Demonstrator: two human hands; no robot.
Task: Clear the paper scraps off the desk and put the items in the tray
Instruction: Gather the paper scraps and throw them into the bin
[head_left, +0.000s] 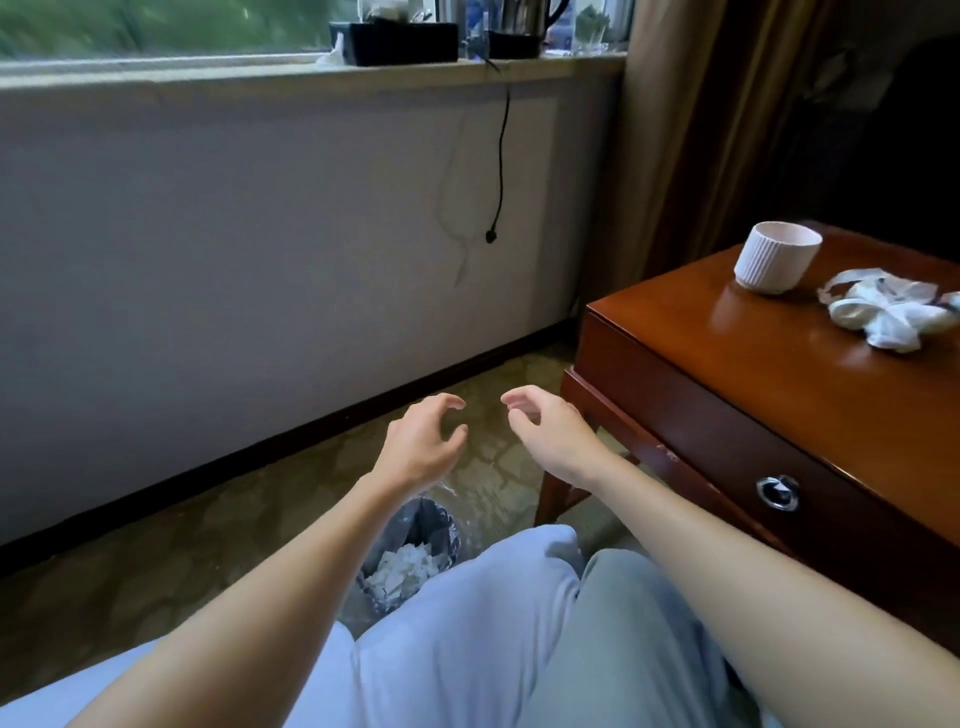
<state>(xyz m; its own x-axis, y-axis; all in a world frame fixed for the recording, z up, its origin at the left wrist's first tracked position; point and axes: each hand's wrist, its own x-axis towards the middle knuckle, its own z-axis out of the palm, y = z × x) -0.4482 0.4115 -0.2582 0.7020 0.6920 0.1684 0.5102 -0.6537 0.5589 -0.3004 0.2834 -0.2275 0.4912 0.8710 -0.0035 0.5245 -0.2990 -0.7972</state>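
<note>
My left hand (423, 439) and my right hand (545, 426) hover side by side over the floor, fingers curled apart and holding nothing. Below them, between my knees, stands a small waste bin (415, 551) lined with a dark bag and holding several white paper scraps. To the right is a glossy wooden desk (779, 374). On it sit a white ribbed cup (774, 262) and a crumpled white ribbon-like bundle (888, 309). No tray on the desk is in view.
A drawer with a metal ring pull (777, 492) faces me on the desk front. A black cable (501, 156) hangs from the windowsill, where a black box (400, 44) and a kettle (524, 26) stand. Brown curtain at right; patterned carpet underfoot.
</note>
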